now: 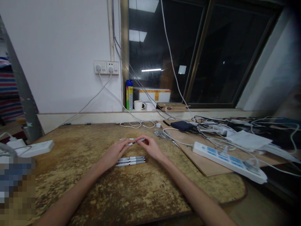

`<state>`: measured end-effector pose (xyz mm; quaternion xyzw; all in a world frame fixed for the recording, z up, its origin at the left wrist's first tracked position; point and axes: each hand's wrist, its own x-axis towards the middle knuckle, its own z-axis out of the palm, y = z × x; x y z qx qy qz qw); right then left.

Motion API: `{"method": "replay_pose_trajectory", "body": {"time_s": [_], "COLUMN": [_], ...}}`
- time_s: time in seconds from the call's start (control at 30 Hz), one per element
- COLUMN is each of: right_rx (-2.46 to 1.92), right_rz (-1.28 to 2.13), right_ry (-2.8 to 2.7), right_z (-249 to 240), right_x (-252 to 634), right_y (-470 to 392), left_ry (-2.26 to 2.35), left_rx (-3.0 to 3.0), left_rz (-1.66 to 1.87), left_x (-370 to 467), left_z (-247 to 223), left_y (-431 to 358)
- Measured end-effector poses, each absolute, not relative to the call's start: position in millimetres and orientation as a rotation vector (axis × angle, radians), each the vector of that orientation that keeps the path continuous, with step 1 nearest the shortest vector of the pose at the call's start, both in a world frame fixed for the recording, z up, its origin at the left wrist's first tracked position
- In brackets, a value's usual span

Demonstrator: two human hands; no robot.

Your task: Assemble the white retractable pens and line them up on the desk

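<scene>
Head view: I've got both hands, left (115, 150) and right (151, 147), fingers curled nearly closed, apparently pinching 1 pen (131, 143) between them, long axis roughly left-right. Row of pens (131, 161) lies near-parallel, just on the near side, left hand nearer. Surface (70, 153) runs left to a power strip (39, 148); board (202, 163) edge limits right.

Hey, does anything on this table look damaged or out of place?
Yes. The tabletop is blotchy, as if its surface had worn away in patches. To the right, cables lie in a tangle, and a white power strip lies slantwise over the brown board. The lined-up pens look tidy.
</scene>
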<state>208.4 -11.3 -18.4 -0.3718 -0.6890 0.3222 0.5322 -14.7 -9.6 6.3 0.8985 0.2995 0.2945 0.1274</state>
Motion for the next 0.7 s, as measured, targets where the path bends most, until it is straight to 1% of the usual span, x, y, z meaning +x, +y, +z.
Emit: {"method": "replay_pose_trajectory", "body": {"time_s": [0.27,0.37,0.43,0.6,0.7], "right_rx": [-0.896,-0.866,-0.881,-1.042,-1.076], "right_rz": [0.953,0.965,0.912,0.619,0.604], "right_ry": [-1.326,-1.269,-1.286,-1.504,-1.636], "right_z": [-17.6,-17.2,-17.6,-21.3,-24.1], "right_x": [218.9,222.7,223.8,219.3,213.0], "right_y": [-4.5,-3.4,-2.8,-4.6,-7.6], "left_ry": [0.967,0.999,1.003,0.992,0.974], "left_rx": [2.566,2.56,2.56,2.588,2.613], "left_rz": [0.952,0.974,0.984,0.975,0.953], "left_x": [-19.1,-20.4,-20.9,-20.7,-19.7], "left_z": [5.4,5.7,5.8,6.9,7.8], "left_y": [-5.3,-4.2,-4.0,-5.6,-7.3]}}
